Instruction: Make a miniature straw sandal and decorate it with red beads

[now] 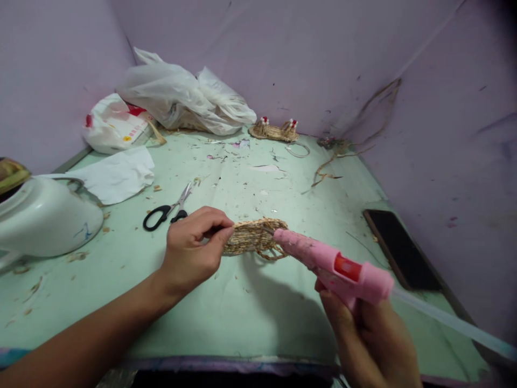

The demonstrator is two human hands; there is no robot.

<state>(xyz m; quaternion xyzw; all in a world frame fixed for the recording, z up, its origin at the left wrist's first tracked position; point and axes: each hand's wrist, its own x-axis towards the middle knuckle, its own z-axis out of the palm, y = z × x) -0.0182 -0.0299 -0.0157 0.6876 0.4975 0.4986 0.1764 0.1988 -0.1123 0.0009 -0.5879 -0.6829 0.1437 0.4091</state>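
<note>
My left hand [194, 248] is closed in a pinch on one end of a small woven straw sandal [255, 237], holding it just above the pale green table [242, 307]. My right hand [371, 337] grips a pink hot glue gun [335, 265]. Its nozzle touches the right end of the sandal, where a loose straw loop hangs. A clear glue stick [452, 320] sticks out of the back of the gun toward the right.
Black-handled scissors [167, 209] lie behind my left hand. A white pot [44, 215] stands at the left edge, with white paper [117, 173] and plastic bags [181, 99] behind it. A finished straw sandal pair [274, 130] sits at the back. A dark phone [399, 248] lies at the right.
</note>
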